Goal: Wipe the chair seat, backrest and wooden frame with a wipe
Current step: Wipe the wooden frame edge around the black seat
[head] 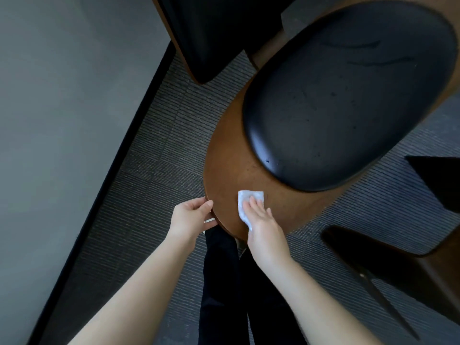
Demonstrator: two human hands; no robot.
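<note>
Grey ribbed carpet [154,150] underfoot, with a pale wall [62,95] at left and a black skirting strip [119,158] along its foot. On the carpet, a chair: brown wooden frame [224,158] curving round a black cushion [336,100]. White wipe [245,199] lying flat on the wood near its closest edge, just short of the cushion. Right hand [263,225] laid over the wipe, fingers straight and together, pressing it down rather than clutching it. Left hand [189,216] at the frame's rim just beside, fingers and thumb curled round the edge, gripping it. Dark trousers [224,282] below; second dark chair [398,265] at right, another [211,33] at top.
</note>
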